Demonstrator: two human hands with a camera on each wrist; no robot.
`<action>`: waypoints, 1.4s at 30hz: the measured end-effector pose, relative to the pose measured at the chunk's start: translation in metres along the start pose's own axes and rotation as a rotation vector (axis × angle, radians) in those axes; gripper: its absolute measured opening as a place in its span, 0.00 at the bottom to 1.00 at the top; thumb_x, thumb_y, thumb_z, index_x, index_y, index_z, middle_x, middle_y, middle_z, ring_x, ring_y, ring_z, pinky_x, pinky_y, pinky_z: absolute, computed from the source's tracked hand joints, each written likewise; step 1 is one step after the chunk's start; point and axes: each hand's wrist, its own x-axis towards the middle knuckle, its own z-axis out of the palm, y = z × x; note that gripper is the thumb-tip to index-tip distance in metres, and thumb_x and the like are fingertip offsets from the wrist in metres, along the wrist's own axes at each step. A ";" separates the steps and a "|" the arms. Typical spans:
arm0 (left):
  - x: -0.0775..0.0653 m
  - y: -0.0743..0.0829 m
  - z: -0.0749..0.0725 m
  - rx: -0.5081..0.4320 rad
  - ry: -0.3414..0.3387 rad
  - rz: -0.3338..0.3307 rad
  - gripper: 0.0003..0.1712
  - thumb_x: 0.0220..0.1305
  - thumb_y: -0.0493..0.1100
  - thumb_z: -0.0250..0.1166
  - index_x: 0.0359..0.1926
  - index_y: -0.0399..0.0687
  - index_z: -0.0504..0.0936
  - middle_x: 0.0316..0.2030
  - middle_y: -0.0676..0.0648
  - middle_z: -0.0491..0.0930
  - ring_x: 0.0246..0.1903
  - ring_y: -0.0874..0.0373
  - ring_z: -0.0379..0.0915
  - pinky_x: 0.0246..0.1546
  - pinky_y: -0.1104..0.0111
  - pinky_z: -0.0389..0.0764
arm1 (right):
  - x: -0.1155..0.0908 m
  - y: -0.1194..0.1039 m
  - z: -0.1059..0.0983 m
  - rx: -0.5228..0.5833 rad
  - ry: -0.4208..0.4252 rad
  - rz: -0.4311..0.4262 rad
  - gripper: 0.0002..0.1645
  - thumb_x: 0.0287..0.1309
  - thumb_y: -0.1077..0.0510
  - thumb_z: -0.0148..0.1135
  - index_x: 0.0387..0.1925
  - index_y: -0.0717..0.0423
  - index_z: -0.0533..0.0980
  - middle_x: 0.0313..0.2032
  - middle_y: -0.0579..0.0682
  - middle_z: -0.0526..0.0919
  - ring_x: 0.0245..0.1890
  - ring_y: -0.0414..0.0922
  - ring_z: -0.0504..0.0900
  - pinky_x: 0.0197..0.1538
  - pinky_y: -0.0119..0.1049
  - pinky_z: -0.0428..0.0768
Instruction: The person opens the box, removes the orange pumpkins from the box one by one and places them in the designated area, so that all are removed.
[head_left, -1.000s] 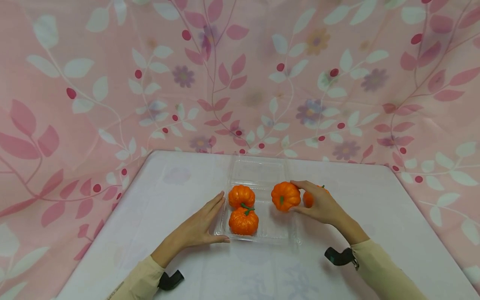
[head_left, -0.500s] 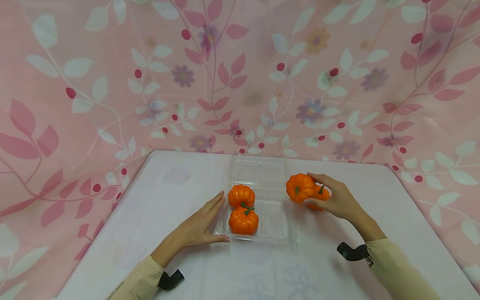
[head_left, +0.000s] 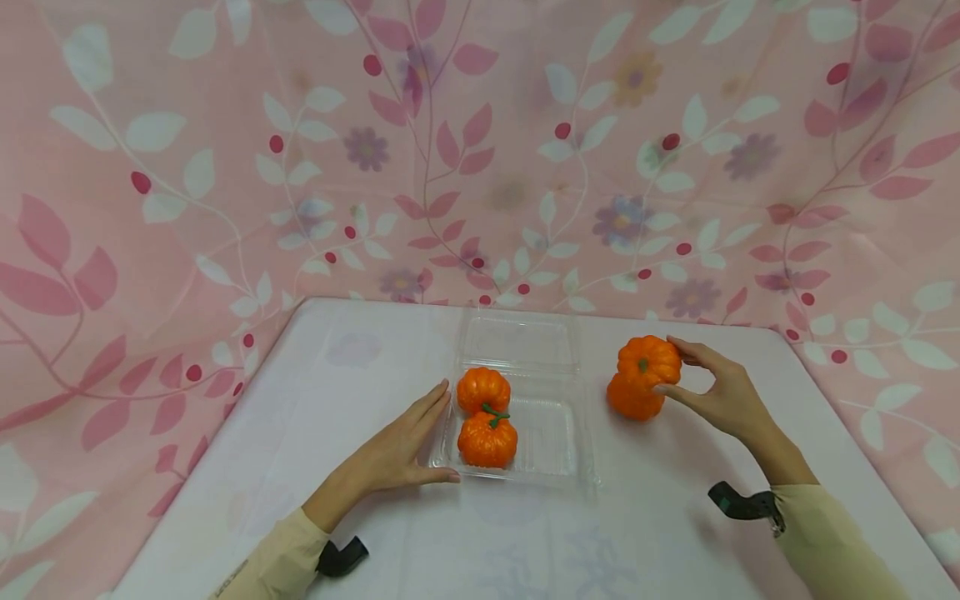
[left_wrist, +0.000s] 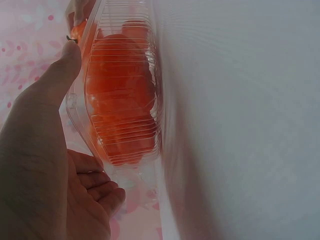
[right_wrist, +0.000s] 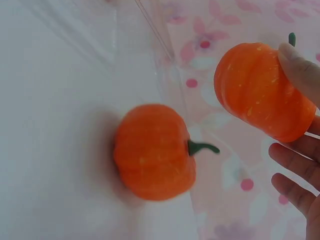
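Above the table (head_left: 360,533), one pumpkin (head_left: 656,354) faces the person (head_left: 832,542), stem (head_left: 642,364) foremost.

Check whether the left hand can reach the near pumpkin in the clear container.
Probably yes: the left hand is beside the container, the lid is open, and nothing covers the near pumpkin.

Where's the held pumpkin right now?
In the head view, the held pumpkin is right of the clear container, pinched in the right hand and partly covering the loose pumpkin on the table.
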 end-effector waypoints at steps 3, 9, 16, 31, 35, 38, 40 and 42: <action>0.000 0.000 0.000 -0.001 -0.006 -0.002 0.68 0.50 0.79 0.60 0.75 0.34 0.52 0.77 0.39 0.48 0.75 0.48 0.48 0.70 0.56 0.62 | -0.005 0.008 -0.009 0.015 0.021 0.037 0.47 0.41 0.61 0.80 0.66 0.49 0.72 0.51 0.57 0.83 0.48 0.19 0.70 0.53 0.07 0.62; 0.001 0.001 -0.001 -0.010 -0.010 -0.004 0.68 0.50 0.79 0.60 0.74 0.33 0.52 0.76 0.37 0.49 0.75 0.48 0.48 0.70 0.55 0.63 | -0.019 0.025 -0.027 0.003 0.030 0.163 0.44 0.49 0.57 0.77 0.68 0.47 0.69 0.50 0.51 0.82 0.47 0.14 0.66 0.60 0.22 0.70; 0.000 0.000 -0.001 -0.008 0.001 0.002 0.68 0.50 0.79 0.60 0.74 0.32 0.53 0.76 0.37 0.50 0.75 0.47 0.50 0.69 0.55 0.63 | -0.037 0.043 -0.037 -0.013 -0.025 0.354 0.44 0.59 0.48 0.68 0.73 0.53 0.61 0.57 0.70 0.75 0.48 0.26 0.71 0.51 0.73 0.70; 0.001 -0.001 0.000 -0.028 -0.018 -0.016 0.69 0.49 0.79 0.61 0.75 0.34 0.51 0.76 0.38 0.47 0.75 0.48 0.48 0.70 0.55 0.62 | -0.067 0.074 -0.019 -0.003 -0.138 0.476 0.45 0.64 0.42 0.61 0.72 0.62 0.58 0.61 0.71 0.71 0.55 0.66 0.71 0.35 0.10 0.70; 0.001 -0.001 0.000 -0.033 -0.016 -0.014 0.69 0.49 0.79 0.61 0.75 0.34 0.51 0.77 0.41 0.46 0.75 0.48 0.48 0.70 0.56 0.62 | -0.069 0.078 -0.014 0.012 -0.156 0.494 0.45 0.65 0.42 0.60 0.72 0.63 0.58 0.62 0.72 0.69 0.56 0.68 0.71 0.36 0.10 0.69; 0.001 -0.001 0.000 -0.032 -0.008 -0.007 0.69 0.49 0.79 0.61 0.75 0.34 0.52 0.77 0.41 0.45 0.75 0.48 0.48 0.70 0.56 0.63 | -0.069 0.080 -0.010 0.026 -0.166 0.495 0.44 0.65 0.43 0.60 0.72 0.63 0.58 0.62 0.72 0.69 0.56 0.68 0.71 0.37 0.09 0.66; 0.001 -0.001 0.000 -0.029 -0.003 -0.003 0.69 0.49 0.79 0.61 0.75 0.33 0.52 0.77 0.41 0.46 0.75 0.47 0.49 0.70 0.55 0.63 | -0.070 0.082 -0.008 0.034 -0.172 0.490 0.44 0.66 0.43 0.60 0.72 0.64 0.58 0.61 0.72 0.69 0.56 0.68 0.71 0.37 0.08 0.65; 0.001 -0.001 0.000 -0.029 -0.002 -0.002 0.69 0.49 0.79 0.61 0.75 0.34 0.52 0.77 0.40 0.47 0.75 0.47 0.49 0.69 0.55 0.63 | -0.072 0.084 -0.005 0.030 -0.180 0.487 0.43 0.66 0.44 0.60 0.72 0.64 0.58 0.61 0.72 0.70 0.55 0.68 0.71 0.37 0.07 0.65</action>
